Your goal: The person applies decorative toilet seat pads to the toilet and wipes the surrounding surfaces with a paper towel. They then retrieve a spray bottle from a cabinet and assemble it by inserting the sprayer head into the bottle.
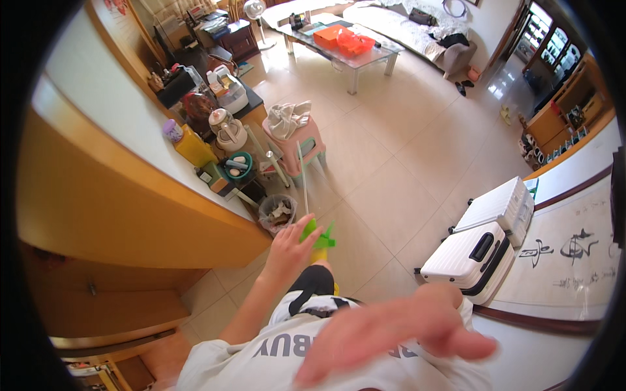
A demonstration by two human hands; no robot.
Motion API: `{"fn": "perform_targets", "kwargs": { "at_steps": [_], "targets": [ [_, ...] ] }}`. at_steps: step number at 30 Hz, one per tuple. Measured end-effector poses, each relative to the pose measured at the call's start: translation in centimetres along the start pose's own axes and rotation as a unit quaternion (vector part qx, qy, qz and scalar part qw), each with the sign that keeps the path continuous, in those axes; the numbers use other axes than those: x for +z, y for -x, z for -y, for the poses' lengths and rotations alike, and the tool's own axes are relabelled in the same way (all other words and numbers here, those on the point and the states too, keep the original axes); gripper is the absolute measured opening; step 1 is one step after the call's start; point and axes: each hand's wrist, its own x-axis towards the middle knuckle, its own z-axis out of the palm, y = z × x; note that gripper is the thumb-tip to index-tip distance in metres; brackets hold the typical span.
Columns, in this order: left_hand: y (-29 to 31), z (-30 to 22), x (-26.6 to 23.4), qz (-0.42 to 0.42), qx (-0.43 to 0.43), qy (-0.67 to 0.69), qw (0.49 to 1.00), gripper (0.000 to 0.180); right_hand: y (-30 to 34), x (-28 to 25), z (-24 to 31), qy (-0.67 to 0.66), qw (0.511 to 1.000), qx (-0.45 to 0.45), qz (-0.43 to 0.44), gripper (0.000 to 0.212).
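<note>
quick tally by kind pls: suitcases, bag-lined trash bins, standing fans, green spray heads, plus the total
Suitcases: 2, the front one and the back one
Bag-lined trash bin: 1
Standing fan: 1
Green spray head: 1, held in the left hand
Total: 5

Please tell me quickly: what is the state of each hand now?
Left hand: closed, holding a green plastic piece.
Right hand: motion-blurred, but looks open, with nothing visible in it.
</note>
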Motion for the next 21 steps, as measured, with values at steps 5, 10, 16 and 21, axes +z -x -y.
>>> {"fn": "perform_targets", "kwargs": {
  "at_steps": [5,10,16,21],
  "targets": [
    [-13.0,4.9,4.5,-0.005,0.025,0.031,0.999,0.052,-5.5,-8.6,3.4,0.007,0.993,-0.114,0.040,0.101],
    [-26.8,11.2,8.3,-0.038,0.056,-0.003,0.998,0.045,-11.8,-20.8,3.4,0.056,0.961,-0.269,-0.009,0.094],
    [-39.7,18.7,10.7,-0.024,0.005,-0.016,1.000,0.045,-17.3,-40.6,10.1,0.420,0.890,-0.177,-0.028,0.071],
    [-53.4,20.8,14.1,-0.064,0.013,0.052,0.997,0.054,-12.3,-59.4,8.6,0.449,0.816,-0.117,-0.344,0.026]
  ]
}}
